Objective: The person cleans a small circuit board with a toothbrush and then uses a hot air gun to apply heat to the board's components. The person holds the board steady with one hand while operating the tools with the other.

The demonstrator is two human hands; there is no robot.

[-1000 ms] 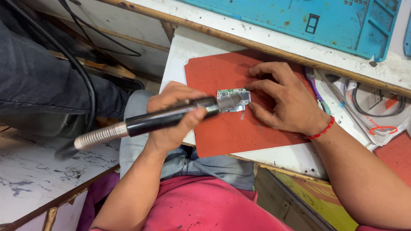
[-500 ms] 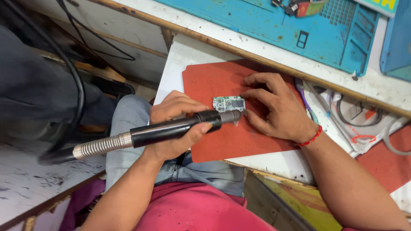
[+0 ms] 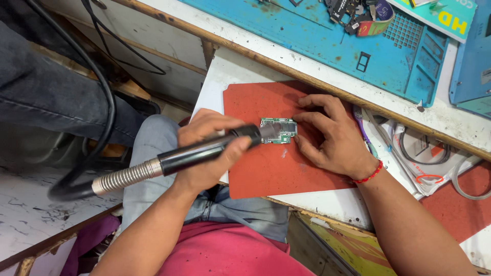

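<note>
A small green circuit board [image 3: 280, 130] lies on a red mat [image 3: 266, 168] on a white board. My right hand [image 3: 330, 135], with a red thread bracelet at the wrist, rests on the mat, and its fingertips pin the board's right edge. My left hand [image 3: 207, 148] grips a black handpiece with a ribbed metal hose [image 3: 153, 166]. The tool's metal tip sits just over the left end of the circuit board.
A thick black cable [image 3: 99, 117] loops down at the left from the hose. Beyond the mat a blue work mat [image 3: 327, 46] carries small parts and a tape roll [image 3: 376, 20]. Wires and papers [image 3: 424, 153] lie to the right. My knee in jeans [image 3: 153, 148] is under the tool.
The view has shifted, so the bench sits lower in the frame. The tool's tip stays at the board's left end, and my right hand still holds the board.
</note>
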